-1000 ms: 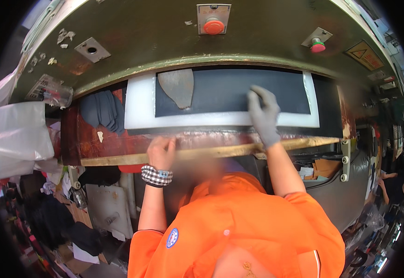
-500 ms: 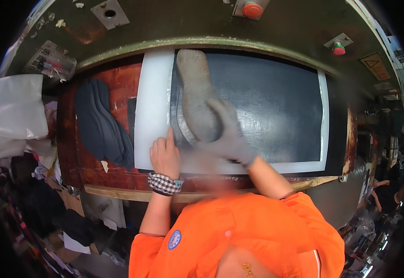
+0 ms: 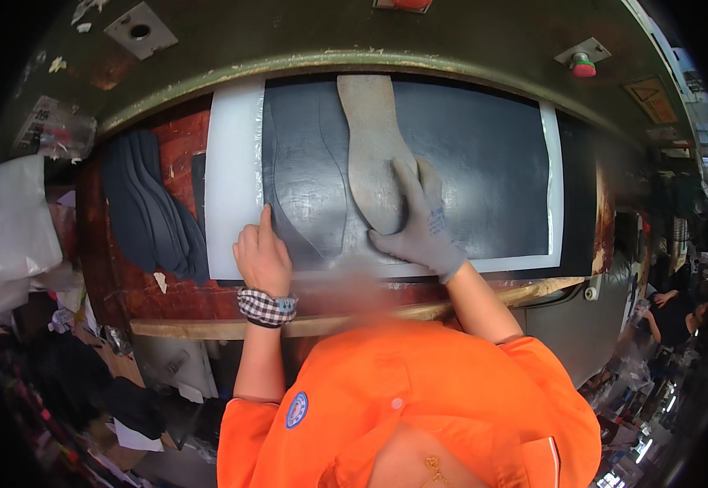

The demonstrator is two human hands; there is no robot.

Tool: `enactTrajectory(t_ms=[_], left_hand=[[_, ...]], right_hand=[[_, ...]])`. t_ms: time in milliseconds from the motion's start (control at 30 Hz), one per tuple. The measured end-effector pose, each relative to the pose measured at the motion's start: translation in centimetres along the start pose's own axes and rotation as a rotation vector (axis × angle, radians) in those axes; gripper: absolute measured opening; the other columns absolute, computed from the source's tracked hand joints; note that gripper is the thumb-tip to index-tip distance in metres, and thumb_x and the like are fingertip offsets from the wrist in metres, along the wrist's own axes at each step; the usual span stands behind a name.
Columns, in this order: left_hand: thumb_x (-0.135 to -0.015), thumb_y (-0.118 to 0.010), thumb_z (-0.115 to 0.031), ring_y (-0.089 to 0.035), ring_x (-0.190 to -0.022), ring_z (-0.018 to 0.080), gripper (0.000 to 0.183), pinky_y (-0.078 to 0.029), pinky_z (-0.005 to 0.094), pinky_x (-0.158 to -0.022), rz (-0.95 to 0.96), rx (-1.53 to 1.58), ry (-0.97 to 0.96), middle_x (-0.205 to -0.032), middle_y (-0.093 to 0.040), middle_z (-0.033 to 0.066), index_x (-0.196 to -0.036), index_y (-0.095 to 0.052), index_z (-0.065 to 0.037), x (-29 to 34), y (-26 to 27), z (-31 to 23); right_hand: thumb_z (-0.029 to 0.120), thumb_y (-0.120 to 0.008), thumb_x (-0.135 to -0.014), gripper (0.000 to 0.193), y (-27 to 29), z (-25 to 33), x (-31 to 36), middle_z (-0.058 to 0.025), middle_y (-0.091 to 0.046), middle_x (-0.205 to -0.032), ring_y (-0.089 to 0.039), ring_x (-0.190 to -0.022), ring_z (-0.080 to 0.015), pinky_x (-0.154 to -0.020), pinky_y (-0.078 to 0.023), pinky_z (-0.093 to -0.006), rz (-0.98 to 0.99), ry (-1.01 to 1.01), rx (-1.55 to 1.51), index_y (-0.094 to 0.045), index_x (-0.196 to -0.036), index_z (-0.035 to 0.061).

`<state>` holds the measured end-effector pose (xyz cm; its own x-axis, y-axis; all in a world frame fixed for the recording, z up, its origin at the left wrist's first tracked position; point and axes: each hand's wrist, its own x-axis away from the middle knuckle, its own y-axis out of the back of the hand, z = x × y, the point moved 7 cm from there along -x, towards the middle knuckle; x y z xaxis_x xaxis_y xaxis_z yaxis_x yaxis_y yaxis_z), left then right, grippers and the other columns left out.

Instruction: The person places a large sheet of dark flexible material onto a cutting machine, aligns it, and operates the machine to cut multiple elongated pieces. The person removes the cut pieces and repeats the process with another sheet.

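My right hand (image 3: 429,232), in a grey glove, grips the lower, rounded end of a grey sole-shaped cutting die (image 3: 370,138). The die lies on a dark rubber-like sheet (image 3: 476,171). To the left of it, a sole-shaped outline (image 3: 309,171) shows in the sheet. My bare left hand (image 3: 261,256) has its index finger stretched out at the sheet's left edge, its other fingers curled, holding nothing. Beneath the sheet is a white board (image 3: 234,163). The die's far end reaches the back edge of the sheet.
A fanned stack of dark sole-shaped pieces (image 3: 147,203) lies on the red-brown table surface (image 3: 179,301) at left. Behind stands a green machine body (image 3: 289,32) with a red push button (image 3: 583,67). White plastic sheeting (image 3: 17,220) hangs at far left.
My right hand has moved the die rightward across the sheet, uncovering the sole-shaped outline at its left. My left hand stays at the sheet's left edge. The whole view has shifted slightly.
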<state>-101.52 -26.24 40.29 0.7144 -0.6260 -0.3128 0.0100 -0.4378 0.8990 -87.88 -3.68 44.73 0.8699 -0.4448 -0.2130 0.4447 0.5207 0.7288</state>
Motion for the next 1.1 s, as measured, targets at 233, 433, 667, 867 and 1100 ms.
enactTrajectory(t_ms=[233, 433, 667, 867, 1100], left_hand=[[-0.084, -0.061, 0.001, -0.054, -0.079, 0.0298, 0.050, -0.043, 0.0424, -0.075, -0.031, 0.050, 0.011, -0.085, -0.052, 0.0107, -0.134, -0.061, -0.005, -7.7, -2.7, 2.0], [-0.090, -0.063, -0.001, -0.056, -0.079, 0.0298, 0.029, -0.046, 0.0423, -0.074, -0.172, 0.130, 0.019, -0.084, -0.057, 0.0113, -0.118, -0.068, -0.002, -12.2, -1.5, 0.5], [-0.088, -0.068, -0.008, -0.060, -0.075, 0.0306, 0.006, -0.045, 0.0420, -0.070, -0.059, 0.170, 0.016, -0.081, -0.064, 0.0106, -0.092, -0.068, -0.004, -11.7, -4.6, -3.1], [-0.089, -0.068, -0.009, -0.066, -0.074, 0.0330, 0.006, -0.050, 0.0421, -0.068, -0.187, 0.181, -0.043, -0.083, -0.070, 0.0130, -0.089, -0.071, -0.004, -15.2, -5.4, -2.4], [-0.087, -0.071, -0.012, -0.064, -0.075, 0.0287, 0.005, -0.047, 0.0401, -0.068, -0.095, 0.174, -0.006, -0.078, -0.067, 0.0086, -0.088, -0.073, -0.007, -13.9, -4.8, -3.1]], right_hand=[[0.032, -0.087, -0.064, 0.110, -1.2, -3.2, -7.0, -0.0310, -0.031, -0.150, -0.031, -0.140, -0.0472, -0.117, -0.028, -0.0502, -0.052, 0.025, 0.000, -0.029, -0.152, 0.0011], [0.043, -0.064, -0.096, 0.088, 14.5, -10.1, -10.3, -0.0242, -0.024, -0.161, -0.021, -0.151, -0.0353, -0.123, -0.019, -0.0443, -0.696, -0.196, 0.054, -0.021, -0.156, -0.0048], [0.049, -0.055, -0.101, 0.089, 22.7, -15.3, -15.0, -0.0312, -0.017, -0.158, -0.021, -0.148, -0.0394, -0.121, -0.019, -0.0456, -0.941, -0.219, 0.281, -0.011, -0.156, -0.0058], [0.041, -0.056, -0.102, 0.085, 20.6, -16.7, -13.7, -0.0283, -0.023, -0.155, -0.038, -0.135, -0.0353, -0.115, -0.028, -0.0433, -0.893, -0.236, -0.032, -0.007, -0.156, -0.0044], [0.009, -0.068, -0.092, 0.035, 11.7, -13.0, -5.1, -0.0129, -0.070, -0.110, -0.067, -0.103, -0.0225, -0.097, -0.049, -0.0363, -0.488, -0.205, -0.171, -0.064, -0.125, -0.0032]])
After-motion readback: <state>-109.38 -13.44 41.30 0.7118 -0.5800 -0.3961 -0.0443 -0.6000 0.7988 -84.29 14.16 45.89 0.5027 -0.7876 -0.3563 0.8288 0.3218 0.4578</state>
